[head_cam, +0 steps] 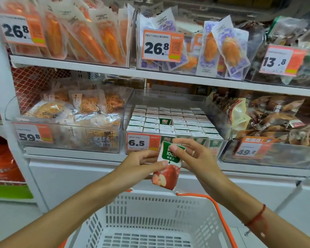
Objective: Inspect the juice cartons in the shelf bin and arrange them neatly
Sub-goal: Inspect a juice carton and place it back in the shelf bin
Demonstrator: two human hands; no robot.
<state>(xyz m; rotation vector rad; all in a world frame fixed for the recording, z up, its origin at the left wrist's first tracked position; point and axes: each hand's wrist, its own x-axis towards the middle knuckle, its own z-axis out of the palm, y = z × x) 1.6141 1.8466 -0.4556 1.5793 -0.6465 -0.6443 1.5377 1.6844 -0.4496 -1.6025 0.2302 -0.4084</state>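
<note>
Both hands hold one juice carton (168, 165) in the air, just in front of and below the clear shelf bin (220, 140) that holds the rest of the cartons. The carton is tilted, its green top toward the bin and its lower end, printed with a red apple, pointing down toward the person. The left hand (141, 162) grips it from the left side, thumb lying across the front face above the apple and fingers curled behind. The right hand (193, 154) pinches the upper right part, its thumb on the green label and its fingers wrapped round the far side; a ring shows on one finger and a red string circles that wrist.

Inside the shelf bin, the packed cartons (172, 122) stand upright in tight rows, their white tops forming a grid. Near the middle of that grid one carton (164, 121) shows its green face with "100%" where the row has a gap. A price tag (142, 143) reading 6.5 is fixed to the front wall of the bin, just left of the held carton.

Directly below the held carton sits a white shopping basket (150, 221) with an orange handle (220, 217). Left of the shelf bin is a clear bin of bagged noodle-like snacks (70, 111); right of it, a bin of brown packaged goods (272, 115).
</note>
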